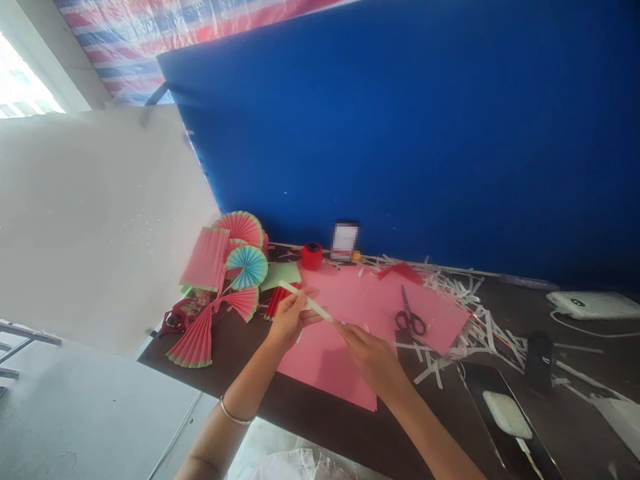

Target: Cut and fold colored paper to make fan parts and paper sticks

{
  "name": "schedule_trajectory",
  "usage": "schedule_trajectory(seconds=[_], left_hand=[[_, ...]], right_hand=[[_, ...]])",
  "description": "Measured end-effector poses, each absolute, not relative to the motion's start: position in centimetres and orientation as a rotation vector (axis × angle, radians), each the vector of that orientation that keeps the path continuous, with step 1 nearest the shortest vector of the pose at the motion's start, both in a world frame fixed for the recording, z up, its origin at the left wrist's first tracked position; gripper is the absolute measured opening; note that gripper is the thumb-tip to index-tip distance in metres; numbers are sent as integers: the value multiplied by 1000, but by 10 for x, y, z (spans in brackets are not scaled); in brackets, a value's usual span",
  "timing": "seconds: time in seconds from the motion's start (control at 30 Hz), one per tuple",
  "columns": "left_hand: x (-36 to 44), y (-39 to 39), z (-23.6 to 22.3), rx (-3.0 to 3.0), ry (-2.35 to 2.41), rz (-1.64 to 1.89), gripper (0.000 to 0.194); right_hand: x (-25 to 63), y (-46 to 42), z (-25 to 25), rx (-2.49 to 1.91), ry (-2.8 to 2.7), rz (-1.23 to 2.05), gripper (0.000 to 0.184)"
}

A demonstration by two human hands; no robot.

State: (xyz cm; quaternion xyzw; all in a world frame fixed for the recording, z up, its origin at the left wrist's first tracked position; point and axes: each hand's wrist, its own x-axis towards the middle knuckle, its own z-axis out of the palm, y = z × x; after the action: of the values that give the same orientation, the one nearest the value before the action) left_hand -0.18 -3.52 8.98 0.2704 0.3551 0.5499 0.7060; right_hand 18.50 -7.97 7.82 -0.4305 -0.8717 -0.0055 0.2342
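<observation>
A narrow pale paper strip (320, 310) runs slantwise between my two hands, above the pink paper sheets (345, 373). My left hand (289, 321) pinches it around the middle, leaving its upper end sticking out. At the lower right end of the strip, the fingertips of my right hand (370, 357) close on it. Black scissors (410, 317) lie on the pink paper to the right of my hands. Close by on the left are a red pleated paper piece (280, 300) and a light green sheet (283, 273).
Folded paper fans, among them a pink one (195, 337) and a blue one (247, 267), pile up at the table's left end. A red round object (312, 256) stands at the back. White paper scraps (460, 293), a phone (505, 413) and cables occupy the right. A blue panel (400, 133) rises behind.
</observation>
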Motion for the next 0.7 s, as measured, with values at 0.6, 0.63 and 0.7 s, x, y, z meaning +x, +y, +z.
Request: schedule_trajectory(seconds=[0.6, 0.63, 0.7], left_hand=[[-16, -50, 85, 1015, 1245, 1785, 49], [-16, -52, 87, 1293, 1357, 1871, 48], [-16, -55, 92, 1986, 1361, 1768, 41]], right_hand=[[173, -75, 85, -1336, -1865, 322, 17], [175, -75, 85, -1345, -1904, 244, 17], [176, -75, 84, -1343, -1987, 110, 16]])
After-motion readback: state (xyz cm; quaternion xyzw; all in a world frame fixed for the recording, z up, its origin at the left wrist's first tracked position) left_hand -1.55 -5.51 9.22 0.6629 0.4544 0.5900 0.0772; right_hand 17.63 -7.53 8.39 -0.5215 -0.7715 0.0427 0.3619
